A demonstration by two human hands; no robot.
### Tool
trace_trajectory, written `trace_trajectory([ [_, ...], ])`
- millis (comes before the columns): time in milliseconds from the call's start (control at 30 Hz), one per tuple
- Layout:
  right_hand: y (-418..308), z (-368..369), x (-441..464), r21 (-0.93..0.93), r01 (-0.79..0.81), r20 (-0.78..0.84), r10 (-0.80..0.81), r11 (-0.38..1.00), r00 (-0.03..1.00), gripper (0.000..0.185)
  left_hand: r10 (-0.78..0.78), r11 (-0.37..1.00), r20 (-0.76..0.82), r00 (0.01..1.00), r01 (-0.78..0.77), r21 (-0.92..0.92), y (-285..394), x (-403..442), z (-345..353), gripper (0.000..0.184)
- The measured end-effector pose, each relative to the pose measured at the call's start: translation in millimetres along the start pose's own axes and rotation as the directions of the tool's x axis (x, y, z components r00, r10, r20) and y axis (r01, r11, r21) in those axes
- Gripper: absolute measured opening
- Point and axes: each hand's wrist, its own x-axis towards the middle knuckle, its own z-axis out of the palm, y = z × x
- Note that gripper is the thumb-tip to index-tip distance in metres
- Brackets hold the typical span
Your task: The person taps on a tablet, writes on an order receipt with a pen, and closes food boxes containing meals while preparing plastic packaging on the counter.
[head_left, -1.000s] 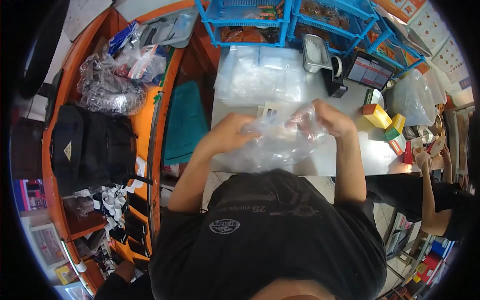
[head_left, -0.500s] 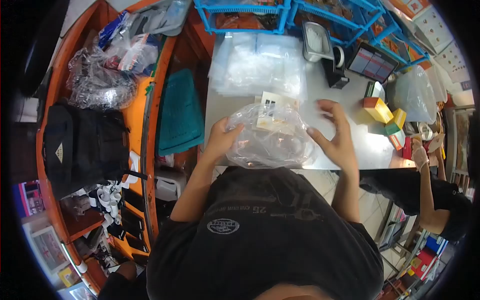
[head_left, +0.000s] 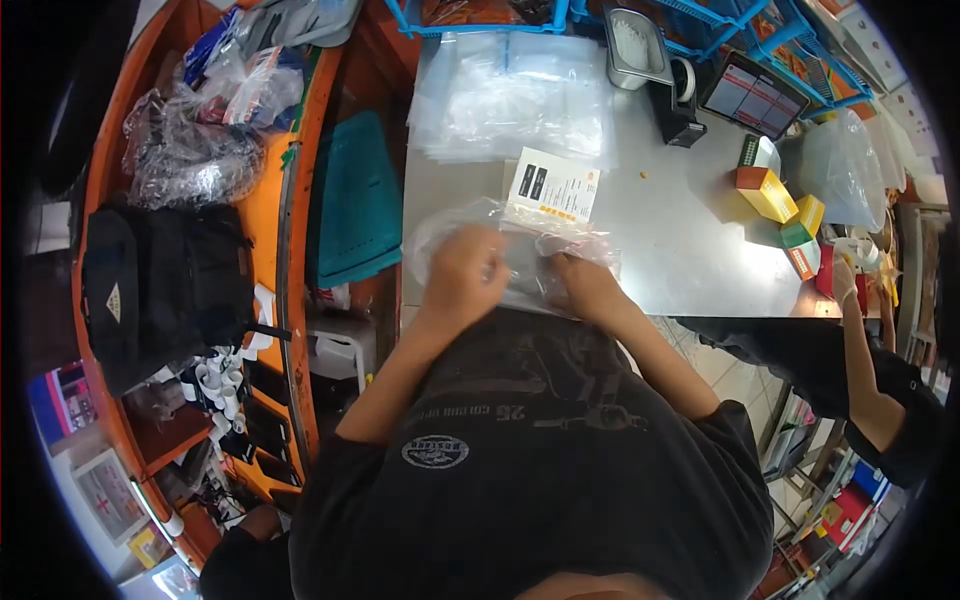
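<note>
Clear plastic bag [head_left: 522,272] lies crumpled at the near edge of the worktop [head_left: 700,230]; the right hand [head_left: 590,288] seems to pinch its film, while the left hand [head_left: 465,275], blurred, is curled over it, its grip impossible to tell. Uneven pulling could tear the thin film; snagging could drag the card [head_left: 552,190] askew. Shirt [head_left: 540,480] shows "25"; its oval badge [head_left: 435,452] is unclear. Beyond, the card's fine print and the tablet's [head_left: 755,95] text are too small.
</note>
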Motion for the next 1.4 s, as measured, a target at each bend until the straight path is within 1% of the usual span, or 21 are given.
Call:
trace_trajectory([
  [100, 0, -3, -1, 0.146, 0.077, 0.028, -0.081, 0.986, 0.996, 0.029, -0.031, 0.999, 0.512, 0.858, 0.019, 0.030, -26, -13, 50, 0.062],
  [233, 21, -41, -28, 0.517, 0.253, -0.018, -0.285, 0.818, 0.958, 0.019, -0.336, 0.871, 0.523, 0.784, 0.047, 0.489, -36, -24, 44, 0.090],
  [333, 86, -45, -37, 0.905, -0.057, 0.021, 0.088, 0.421, 0.996, 0.043, -0.433, 0.847, 0.547, 0.716, 0.118, 0.518, -43, -13, 30, 0.097],
  [433, 84, -4, -31, 0.888, 0.105, -0.184, 0.137, 0.447, 0.973, 0.066, -0.351, 0.884, 0.526, 0.774, 0.090, 0.458, -51, -21, 39, 0.092],
  [533, 50, 31, -13, 0.732, 0.137, -0.149, -0.039, 0.667, 0.988, 0.077, -0.302, 0.904, 0.442, 0.845, 0.106, 0.415, -47, -29, 57, 0.077],
  [600, 34, 22, -16, 0.732, -0.017, -0.078, 0.108, 0.681, 0.991, 0.074, -0.297, 0.917, 0.316, 0.901, 0.178, 0.356, -45, -26, 64, 0.065],
  [633, 30, 19, -17, 0.727, -0.092, -0.041, 0.176, 0.680, 0.984, 0.072, -0.397, 0.885, 0.346, 0.850, 0.255, 0.390, -41, -21, 62, 0.066],
  [700, 52, 11, -30, 0.836, -0.370, 0.261, 0.301, 0.405, 0.917, 0.064, -0.583, 0.793, 0.393, 0.711, 0.393, 0.466, -33, -8, 54, 0.069],
  [733, 66, 4, -38, 0.832, -0.497, 0.412, 0.326, 0.247, 0.851, 0.061, -0.569, 0.789, 0.375, 0.732, 0.356, 0.501, -40, -12, 61, 0.069],
  [800, 78, -20, -55, 0.602, -0.573, 0.276, 0.528, 0.556, 0.803, 0.051, -0.549, 0.777, 0.369, 0.750, 0.295, 0.557, -51, -20, 75, 0.072],
  [833, 75, -31, -62, 0.467, -0.475, 0.022, 0.527, 0.746, 0.849, 0.044, -0.546, 0.770, 0.381, 0.746, 0.269, 0.578, -45, -16, 74, 0.073],
  [900, 65, -47, -76, 0.047, -0.315, -0.431, 0.304, 0.948, 0.850, 0.034, -0.573, 0.761, 0.464, 0.676, 0.228, 0.607, -31, -7, 66, 0.077],
  [933, 54, -52, -73, 0.307, -0.186, -0.292, 0.278, 0.933, 0.915, 0.033, -0.589, 0.758, 0.505, 0.630, 0.214, 0.616, -26, -4, 64, 0.078],
  [1000, 15, -53, -50, 0.770, -0.006, -0.071, 0.096, 0.638, 0.993, 0.031, -0.614, 0.753, 0.580, 0.536, 0.176, 0.634, -20, 4, 62, 0.082],
  [1067, -7, -25, -18, 0.658, 0.028, 0.126, -0.146, 0.752, 0.981, 0.052, -0.615, 0.766, 0.650, 0.447, 0.141, 0.628, -24, 4, 70, 0.082],
  [1133, 9, 13, -4, 0.058, 0.000, -0.003, 0.001, 0.998, 1.000, 0.059, -0.586, 0.792, 0.680, 0.441, 0.131, 0.597, -30, -1, 69, 0.081],
  [1167, 13, 22, 0, -0.265, -0.060, -0.097, 0.035, 0.963, 0.995, 0.062, -0.555, 0.811, 0.676, 0.485, 0.133, 0.570, -34, -6, 63, 0.081],
  [1267, 30, 12, -14, -0.152, -0.099, 0.007, 0.101, 0.983, 0.995, 0.073, -0.431, 0.895, 0.760, 0.487, 0.120, 0.430, -45, -2, 45, 0.076],
  [1300, 32, -3, -21, -0.097, 0.062, -0.003, -0.063, 0.993, 0.998, 0.063, -0.379, 0.922, 0.796, 0.472, 0.114, 0.371, -51, 5, 39, 0.073],
  [1333, 34, -20, -23, 0.180, 0.112, 0.102, -0.132, 0.977, 0.986, 0.058, -0.283, 0.954, 0.837, 0.469, 0.225, 0.197, -59, 8, 33, 0.067],
  [1400, 35, -59, -18, 0.682, 0.096, 0.234, -0.340, 0.725, 0.911, 0.048, -0.085, 0.891, 0.865, 0.494, 0.426, -0.155, -75, 11, 17, 0.056],
])
